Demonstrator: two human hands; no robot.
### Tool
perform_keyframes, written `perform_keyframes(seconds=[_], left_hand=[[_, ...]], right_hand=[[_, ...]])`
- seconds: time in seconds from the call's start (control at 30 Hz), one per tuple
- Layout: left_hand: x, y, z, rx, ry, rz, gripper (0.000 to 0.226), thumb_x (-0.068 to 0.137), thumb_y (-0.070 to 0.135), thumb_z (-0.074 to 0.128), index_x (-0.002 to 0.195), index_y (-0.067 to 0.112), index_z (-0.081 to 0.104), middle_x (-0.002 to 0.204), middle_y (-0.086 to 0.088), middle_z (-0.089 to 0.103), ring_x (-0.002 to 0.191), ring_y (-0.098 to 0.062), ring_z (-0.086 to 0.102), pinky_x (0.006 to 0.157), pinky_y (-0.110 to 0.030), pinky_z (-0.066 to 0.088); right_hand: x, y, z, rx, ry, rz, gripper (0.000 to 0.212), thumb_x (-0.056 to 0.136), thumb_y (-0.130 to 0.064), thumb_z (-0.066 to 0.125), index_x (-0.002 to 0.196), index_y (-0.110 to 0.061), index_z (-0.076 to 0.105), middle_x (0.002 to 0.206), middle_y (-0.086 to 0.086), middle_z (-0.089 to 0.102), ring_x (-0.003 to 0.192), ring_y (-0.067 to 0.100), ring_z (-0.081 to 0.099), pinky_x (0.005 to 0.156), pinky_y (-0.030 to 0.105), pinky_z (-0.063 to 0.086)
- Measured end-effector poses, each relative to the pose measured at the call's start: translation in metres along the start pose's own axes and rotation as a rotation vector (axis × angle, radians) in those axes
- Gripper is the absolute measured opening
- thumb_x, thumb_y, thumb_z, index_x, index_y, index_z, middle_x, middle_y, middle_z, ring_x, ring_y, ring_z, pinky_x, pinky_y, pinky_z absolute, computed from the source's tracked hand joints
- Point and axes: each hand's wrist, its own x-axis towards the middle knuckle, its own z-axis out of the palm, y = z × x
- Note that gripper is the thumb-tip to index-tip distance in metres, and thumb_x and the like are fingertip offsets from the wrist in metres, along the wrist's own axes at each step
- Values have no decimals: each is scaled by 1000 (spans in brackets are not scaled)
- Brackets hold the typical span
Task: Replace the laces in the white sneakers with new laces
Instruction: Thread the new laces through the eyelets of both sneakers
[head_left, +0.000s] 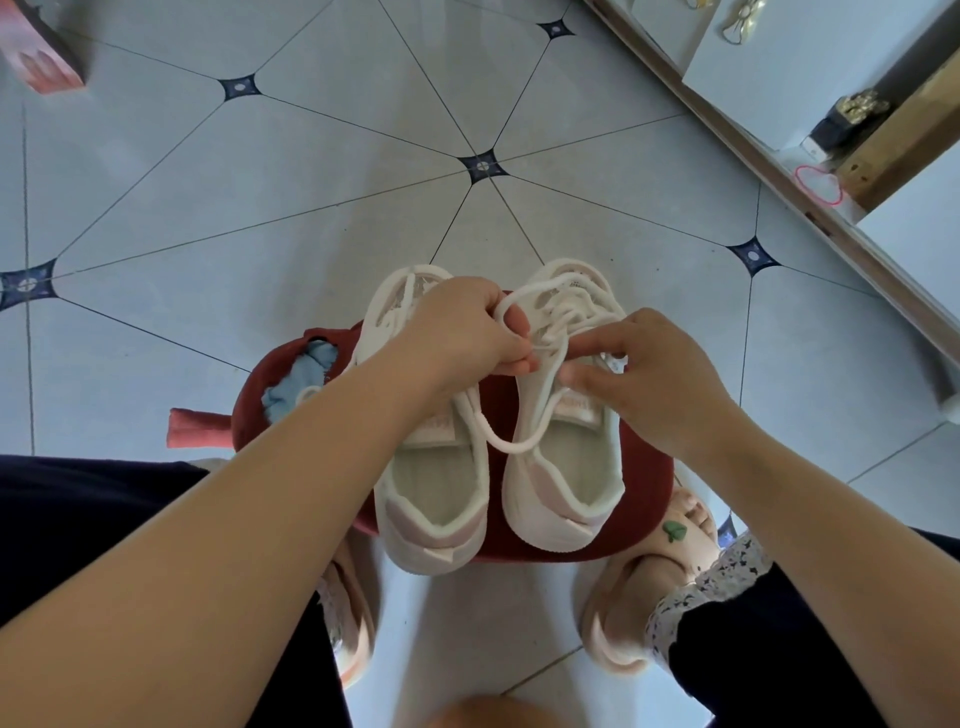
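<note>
Two white sneakers stand side by side on a dark red stool (498, 405), toes pointing away from me. My left hand (467, 327) hovers over the left sneaker (431, 499) and pinches a white lace (498, 441) near the right sneaker's eyelets. The lace hangs in a loop down between the two shoes. My right hand (649, 374) rests on the right sneaker (561, 467), thumb and forefinger pinching the lace at its tongue. More lace lies criss-crossed over the right shoe's front.
A light blue cloth (296, 379) lies on the stool's left edge, with a pink-red object (197, 428) beside it. My feet in pink slippers (623, 613) flank the stool on the tiled floor (260, 208). A wooden-edged cabinet (831, 218) runs along the right.
</note>
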Motion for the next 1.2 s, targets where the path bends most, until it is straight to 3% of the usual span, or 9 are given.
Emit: perform_keyframes(seconds=[0.1, 0.2, 0.3, 0.4, 0.7, 0.8, 0.93, 1.0, 1.2], left_hand=[[0, -2, 3, 98, 25, 35, 19, 81, -13, 58, 74, 5, 56, 75, -7, 61, 51, -5, 64, 58, -14, 55], [2, -4, 3, 162, 55, 59, 19, 78, -10, 60, 74, 9, 57, 78, -10, 66, 68, -18, 70, 74, -29, 59], [0, -3, 3, 202, 62, 85, 15, 77, -7, 60, 76, 8, 58, 82, -15, 69, 75, -24, 71, 80, -39, 57], [0, -2, 4, 250, 73, 105, 13, 76, -5, 58, 77, 8, 59, 77, -14, 70, 75, -25, 71, 81, -42, 57], [3, -6, 8, 275, 106, 142, 18, 72, -2, 64, 71, 14, 58, 75, -12, 70, 77, -27, 70, 79, -46, 56], [4, -7, 10, 250, 85, 141, 18, 79, -2, 63, 73, 13, 57, 71, -7, 67, 73, -23, 70, 78, -38, 57], [-1, -4, 11, 234, 65, 147, 7, 85, 16, 64, 85, 11, 59, 81, -7, 68, 74, -20, 69, 75, -31, 57], [-3, 0, 10, 299, 55, 154, 25, 79, 25, 71, 95, 11, 59, 83, -3, 67, 76, -17, 68, 78, -33, 56], [-5, 4, 11, 378, 121, 144, 29, 75, 12, 66, 101, 13, 53, 89, -1, 65, 81, -18, 66, 80, -42, 55]], right_hand=[[-1, -4, -2, 110, -35, 6, 14, 79, -45, 63, 81, -33, 70, 74, -19, 51, 71, -2, 47, 61, 9, 31], [-2, -5, -4, 261, -89, 62, 23, 77, -40, 67, 58, -27, 64, 49, -15, 44, 53, 3, 42, 56, 13, 31], [-2, -6, -6, 364, -122, 155, 8, 77, -23, 68, 74, -16, 70, 75, -2, 65, 76, 21, 59, 71, 31, 47], [-4, -6, -7, 380, -111, 210, 25, 77, -13, 66, 98, 1, 65, 114, 21, 60, 108, 39, 53, 95, 51, 45], [-5, -5, -8, 442, -148, 189, 12, 87, -21, 62, 92, -28, 71, 103, -9, 64, 104, 8, 56, 102, 37, 41], [-2, -2, -2, 300, -43, 99, 7, 83, -22, 66, 84, -28, 70, 65, -20, 47, 63, -12, 46, 70, 10, 38], [-1, -6, 7, 178, 135, 11, 5, 78, -24, 71, 76, -20, 73, 45, -13, 42, 50, -1, 41, 51, 9, 32], [-1, -7, 7, 171, 153, -3, 7, 80, -21, 68, 75, -18, 73, 46, -10, 42, 50, 3, 39, 51, 11, 32], [-7, -7, -1, 151, 230, 10, 9, 81, -20, 65, 72, -18, 67, 62, -8, 45, 56, 5, 40, 57, 5, 33]])
